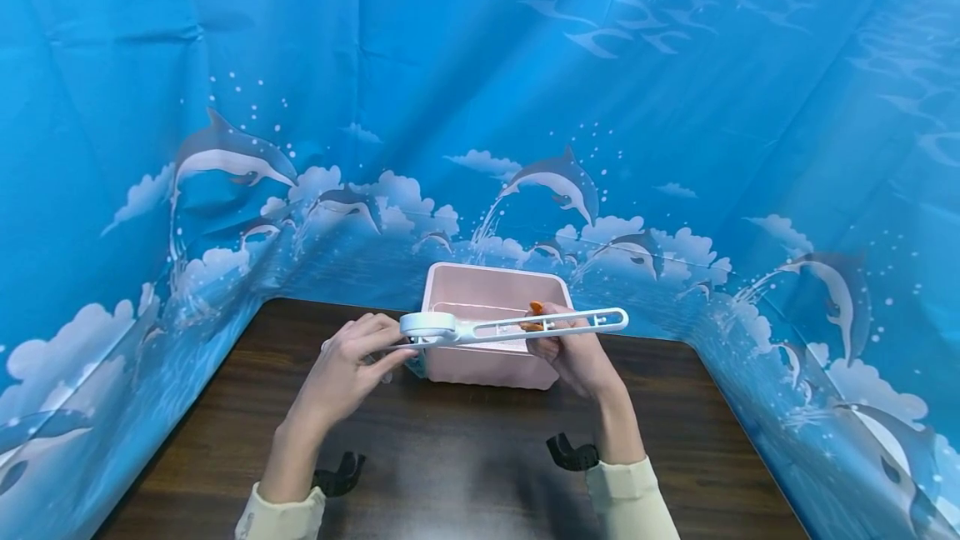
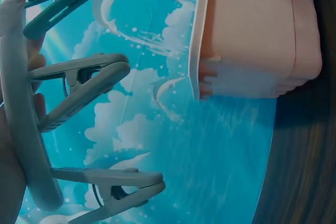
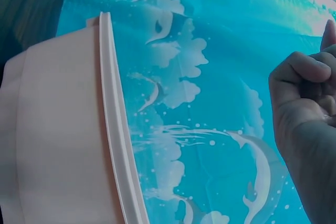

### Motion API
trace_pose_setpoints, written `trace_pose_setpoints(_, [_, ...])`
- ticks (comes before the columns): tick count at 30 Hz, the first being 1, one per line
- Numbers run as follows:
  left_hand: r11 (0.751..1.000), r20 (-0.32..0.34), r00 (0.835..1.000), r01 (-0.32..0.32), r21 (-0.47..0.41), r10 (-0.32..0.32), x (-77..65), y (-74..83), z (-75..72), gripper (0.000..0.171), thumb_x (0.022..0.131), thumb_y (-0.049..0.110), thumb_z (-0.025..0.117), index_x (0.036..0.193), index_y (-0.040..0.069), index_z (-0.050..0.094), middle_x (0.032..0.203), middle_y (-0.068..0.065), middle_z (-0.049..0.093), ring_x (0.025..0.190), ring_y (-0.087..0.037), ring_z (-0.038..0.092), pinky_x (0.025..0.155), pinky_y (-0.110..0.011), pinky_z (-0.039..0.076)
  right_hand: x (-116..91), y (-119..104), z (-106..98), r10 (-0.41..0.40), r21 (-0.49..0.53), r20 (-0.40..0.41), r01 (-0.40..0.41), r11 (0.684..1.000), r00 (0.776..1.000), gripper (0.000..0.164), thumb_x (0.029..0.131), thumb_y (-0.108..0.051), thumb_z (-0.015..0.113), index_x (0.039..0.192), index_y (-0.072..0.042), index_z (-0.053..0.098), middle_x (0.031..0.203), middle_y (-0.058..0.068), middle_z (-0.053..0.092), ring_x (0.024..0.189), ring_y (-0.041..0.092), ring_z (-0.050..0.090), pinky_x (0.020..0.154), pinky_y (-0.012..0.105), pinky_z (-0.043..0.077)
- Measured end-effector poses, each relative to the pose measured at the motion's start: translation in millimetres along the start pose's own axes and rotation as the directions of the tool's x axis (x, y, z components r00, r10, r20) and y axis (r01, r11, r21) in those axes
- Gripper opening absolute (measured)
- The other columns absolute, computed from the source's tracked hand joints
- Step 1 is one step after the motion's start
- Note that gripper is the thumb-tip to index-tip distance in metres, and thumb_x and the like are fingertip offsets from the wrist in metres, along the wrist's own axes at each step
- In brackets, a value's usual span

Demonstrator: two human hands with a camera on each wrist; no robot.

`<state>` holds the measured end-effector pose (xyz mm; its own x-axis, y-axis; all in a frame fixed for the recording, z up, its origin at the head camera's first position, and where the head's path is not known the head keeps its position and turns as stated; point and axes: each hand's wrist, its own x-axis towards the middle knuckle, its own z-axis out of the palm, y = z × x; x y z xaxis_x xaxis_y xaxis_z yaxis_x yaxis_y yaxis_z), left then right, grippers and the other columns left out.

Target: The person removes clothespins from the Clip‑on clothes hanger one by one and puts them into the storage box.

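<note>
A white clip hanger (image 1: 467, 332) with a round end and a long slotted arm spans the space between both hands, in front of the pink bin (image 1: 487, 363). My left hand (image 1: 345, 369) grips it near the round end. Hanging from its bar (image 2: 21, 108) in the left wrist view are a green clothespin (image 2: 68, 9) and two grey clothespins (image 2: 86, 93). My right hand (image 1: 573, 357) pinches an orange clothespin (image 1: 532, 326) at the slotted arm, which hides part of the fingers. In the right wrist view that hand's fingers (image 3: 310, 69) are curled.
The bin stands at the back of a dark wooden table (image 1: 450, 457). A blue dolphin-printed curtain (image 1: 420, 90) encloses the back and both sides. Black wrist mounts (image 1: 573, 452) sit on both forearms.
</note>
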<state>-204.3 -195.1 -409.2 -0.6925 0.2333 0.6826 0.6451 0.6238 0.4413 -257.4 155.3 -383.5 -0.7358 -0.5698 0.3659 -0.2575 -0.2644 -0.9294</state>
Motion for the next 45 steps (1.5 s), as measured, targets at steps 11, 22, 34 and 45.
trace_pose_setpoints(11, [0.999, 0.004, 0.999, 0.036, 0.024, -0.036, -0.3, -5.9, -6.7, 0.031, 0.094, 0.018, 0.084, 0.124, 0.018, 0.082, 0.106, 0.008, 0.074, 0.094, -0.009, 0.059, 0.076, -0.033, 0.054, 4.4, 3.3, -12.3, 0.144, -0.053, -0.217, -0.159, 0.986, 0.965, 0.043, 0.118, -0.035, 0.042, 0.145, -0.006, 0.060, 0.101, -0.004, 0.067, 0.080, 0.014, 0.049, 0.077, 0.024, 0.044])
trace_pose_setpoints(22, [0.992, 0.120, 0.986, 0.123, -0.025, -0.120, -1.4, -6.0, -5.2, 0.036, 0.098, 0.027, 0.080, 0.134, 0.029, 0.078, 0.104, 0.015, 0.071, 0.089, -0.010, 0.058, 0.074, -0.030, 0.051, 36.1, 30.6, -25.2, -0.049, -0.579, -0.346, -0.172, 0.797, 0.937, 0.041, 0.111, -0.019, 0.062, 0.152, -0.014, 0.059, 0.145, 0.015, 0.066, 0.131, 0.034, 0.068, 0.109, 0.044, 0.058])
trace_pose_setpoints(34, [0.990, 0.166, 0.980, 0.123, -0.064, -0.111, -2.7, -5.8, 3.1, 0.041, 0.098, 0.027, 0.080, 0.137, 0.035, 0.075, 0.102, 0.018, 0.068, 0.086, -0.009, 0.056, 0.070, -0.027, 0.049, 45.5, 47.6, -24.3, -0.070, -0.645, -0.455, -0.274, 0.714, 0.888, 0.041, 0.107, -0.015, 0.068, 0.146, -0.005, 0.063, 0.145, 0.017, 0.065, 0.138, 0.037, 0.062, 0.116, 0.057, 0.050])
trace_pose_setpoints(45, [0.990, 0.184, 0.975, 0.132, -0.048, -0.121, -0.3, -2.9, 2.5, 0.041, 0.098, 0.028, 0.080, 0.138, 0.037, 0.074, 0.099, 0.017, 0.067, 0.085, -0.009, 0.055, 0.069, -0.026, 0.048, 34.7, 39.9, -37.2, -0.136, -0.578, -0.428, -0.155, 0.801, 0.894, 0.025, 0.111, -0.013, 0.060, 0.133, -0.002, 0.066, 0.135, 0.026, 0.070, 0.129, 0.033, 0.069, 0.104, 0.018, 0.054])
